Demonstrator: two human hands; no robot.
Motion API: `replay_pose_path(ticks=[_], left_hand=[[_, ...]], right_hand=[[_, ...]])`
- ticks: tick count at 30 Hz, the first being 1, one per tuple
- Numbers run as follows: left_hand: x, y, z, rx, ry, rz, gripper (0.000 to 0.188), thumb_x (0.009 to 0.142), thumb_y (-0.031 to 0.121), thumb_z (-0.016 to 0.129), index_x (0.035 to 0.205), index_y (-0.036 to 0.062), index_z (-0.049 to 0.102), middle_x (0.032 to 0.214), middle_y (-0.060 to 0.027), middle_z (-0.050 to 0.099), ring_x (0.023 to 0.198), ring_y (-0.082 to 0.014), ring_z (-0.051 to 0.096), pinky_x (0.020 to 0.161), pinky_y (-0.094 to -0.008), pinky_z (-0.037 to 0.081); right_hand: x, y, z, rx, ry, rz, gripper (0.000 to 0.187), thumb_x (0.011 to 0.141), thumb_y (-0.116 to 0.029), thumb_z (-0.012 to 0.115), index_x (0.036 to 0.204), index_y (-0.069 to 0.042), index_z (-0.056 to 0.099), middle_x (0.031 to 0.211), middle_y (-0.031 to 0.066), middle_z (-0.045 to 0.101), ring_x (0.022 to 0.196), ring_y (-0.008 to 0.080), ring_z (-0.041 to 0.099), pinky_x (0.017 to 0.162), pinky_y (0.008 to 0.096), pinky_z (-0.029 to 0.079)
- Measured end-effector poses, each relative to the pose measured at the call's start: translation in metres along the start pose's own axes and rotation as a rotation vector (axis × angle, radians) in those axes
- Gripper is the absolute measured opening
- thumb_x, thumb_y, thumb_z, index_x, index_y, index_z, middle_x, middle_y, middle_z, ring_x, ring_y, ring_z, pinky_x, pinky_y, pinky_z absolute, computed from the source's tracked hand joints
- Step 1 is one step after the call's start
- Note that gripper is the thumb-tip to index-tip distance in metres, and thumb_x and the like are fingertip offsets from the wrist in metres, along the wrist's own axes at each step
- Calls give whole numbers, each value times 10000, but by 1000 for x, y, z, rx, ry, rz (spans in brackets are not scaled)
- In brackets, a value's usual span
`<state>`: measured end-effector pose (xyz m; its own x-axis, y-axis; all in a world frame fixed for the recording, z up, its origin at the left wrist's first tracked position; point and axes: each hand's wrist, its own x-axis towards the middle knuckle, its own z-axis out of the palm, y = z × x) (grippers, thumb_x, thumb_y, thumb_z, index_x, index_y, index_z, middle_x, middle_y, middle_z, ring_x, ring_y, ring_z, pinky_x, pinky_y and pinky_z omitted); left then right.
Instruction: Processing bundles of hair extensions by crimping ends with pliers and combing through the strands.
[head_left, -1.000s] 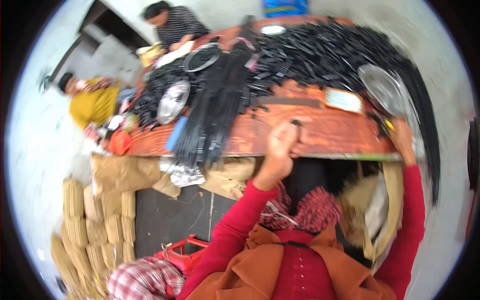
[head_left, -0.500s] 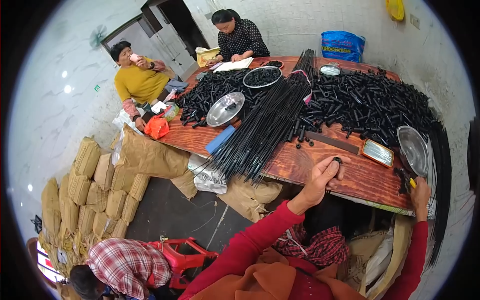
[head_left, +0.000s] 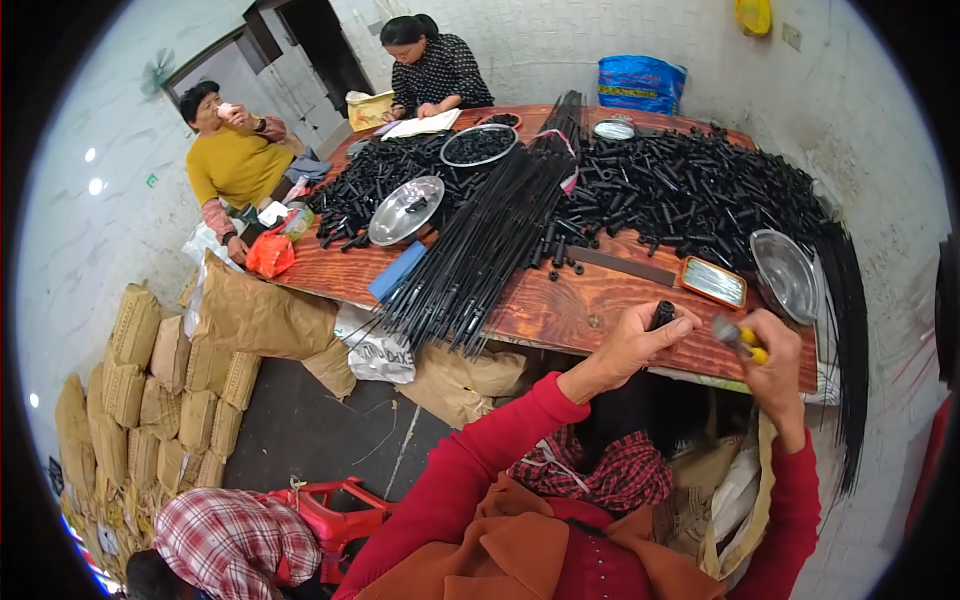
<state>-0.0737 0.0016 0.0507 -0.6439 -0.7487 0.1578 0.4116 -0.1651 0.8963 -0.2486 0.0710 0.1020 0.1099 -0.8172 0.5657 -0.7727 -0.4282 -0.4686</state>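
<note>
Above the front edge of the wooden table, my left hand [head_left: 637, 340] is closed around a short black tube [head_left: 662, 315], which stands upright between thumb and fingers. To its right, my right hand [head_left: 778, 368] grips yellow-handled pliers [head_left: 750, 345]. Their grey head is smeared by motion and points towards the tube, with a gap between the two. A tin of thin metal pins [head_left: 713, 281] lies just beyond my hands, beside a steel bowl [head_left: 784, 277]. A large pile of black tubes [head_left: 690, 195] spreads behind them.
Long black rods [head_left: 490, 235] lie in a bundle across the wooden table [head_left: 545, 310]. Two people sit at its far side; another in a checked shirt [head_left: 235, 535] bends by a red stool [head_left: 345, 515]. Brown sacks [head_left: 150, 400] are stacked at left. More rods [head_left: 848, 350] hang off the right edge.
My right hand has lifted from the table's right end and brought the pliers left, near my left hand. The black tube now stands higher in my left hand's grip. The view has shifted.
</note>
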Motion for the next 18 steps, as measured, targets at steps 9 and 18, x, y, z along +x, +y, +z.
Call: replay_pose_path(ticks=[9, 18], left_hand=[[-19, 9, -9, 66, -19, -50, 212, 797, 244, 629, 824, 36, 600, 660, 28, 540, 561, -23, 459, 483, -163, 353], [-32, 26, -6, 52, -90, -179, 120, 748, 157, 671, 748, 51, 615, 543, 38, 474, 436, -17, 366, 390, -165, 232]], right_hand=[[9, -36, 21, -219, 95, -450, 164, 550, -29, 601, 701, -45, 539, 652, 59, 525, 567, 216, 527, 475, 315, 406], [-8, -45, 17, -343, 60, -473, 131, 585, -96, 605, 698, -57, 552, 625, 57, 510, 550, 215, 512, 468, 312, 375]])
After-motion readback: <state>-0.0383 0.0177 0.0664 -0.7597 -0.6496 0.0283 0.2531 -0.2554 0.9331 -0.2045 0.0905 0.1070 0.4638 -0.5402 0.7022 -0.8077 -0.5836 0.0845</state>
